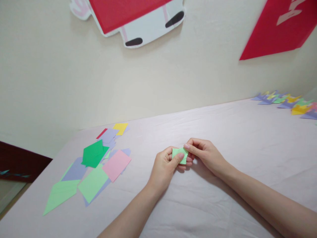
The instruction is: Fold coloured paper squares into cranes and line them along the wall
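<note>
A small folded piece of light green paper is held between both hands just above the white tablecloth. My left hand grips its left side, with the thumb pressed on top. My right hand pinches its upper right edge with thumb and fingers closed. Both forearms reach in from the bottom of the view.
Several loose coloured paper sheets lie on the left: dark green, pink, light green, lilac, yellow. A row of folded paper shapes sits at the far right by the wall. The table's left edge drops off.
</note>
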`<state>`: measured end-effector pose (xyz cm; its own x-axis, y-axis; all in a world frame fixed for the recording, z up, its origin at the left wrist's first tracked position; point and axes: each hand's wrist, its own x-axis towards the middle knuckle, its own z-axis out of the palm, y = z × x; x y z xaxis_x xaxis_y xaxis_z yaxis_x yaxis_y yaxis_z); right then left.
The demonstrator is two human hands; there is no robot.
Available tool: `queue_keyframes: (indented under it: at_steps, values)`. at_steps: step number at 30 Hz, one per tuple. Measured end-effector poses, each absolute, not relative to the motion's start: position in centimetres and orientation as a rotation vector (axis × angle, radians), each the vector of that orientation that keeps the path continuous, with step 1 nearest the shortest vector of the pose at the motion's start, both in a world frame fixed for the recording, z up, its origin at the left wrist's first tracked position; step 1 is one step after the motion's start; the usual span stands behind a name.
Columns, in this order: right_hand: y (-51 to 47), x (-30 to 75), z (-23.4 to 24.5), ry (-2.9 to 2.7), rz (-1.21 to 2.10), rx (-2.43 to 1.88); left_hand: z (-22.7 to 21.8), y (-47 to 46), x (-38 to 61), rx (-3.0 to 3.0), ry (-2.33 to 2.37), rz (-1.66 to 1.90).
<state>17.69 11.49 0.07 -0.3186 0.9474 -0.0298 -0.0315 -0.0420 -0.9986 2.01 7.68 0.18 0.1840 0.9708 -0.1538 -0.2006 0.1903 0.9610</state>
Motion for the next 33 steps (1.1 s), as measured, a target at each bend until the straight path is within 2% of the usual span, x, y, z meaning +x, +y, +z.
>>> queue_keyframes:
  at_steps: [12,18,24,26,29,33]
  values:
    - [11.7,17.7,0.2,-1.351,1.46,-1.037,1.6,8.1,-0.1,1.015,0.756,0.803]
    - [11.6,17.7,0.2,-1.423,1.381,-1.049,1.2,7.8,1.6,1.045,1.032,0.905]
    - [11.7,17.8,0.3,-1.389,1.418,-1.07,0.6,7.6,1.8,1.037,1.034,0.969]
    - [11.9,17.9,0.2,-1.441,1.415,-1.057,0.8,7.6,1.4,1.165,1.12,0.987]
    - [12.1,17.9,0.0,-1.516,1.361,-1.013,1.2,7.5,0.5,1.663,1.447,1.098]
    - [11.9,17.7,-0.5,-1.612,1.082,-1.031,1.5,7.4,0.0,2.384,1.602,1.06]
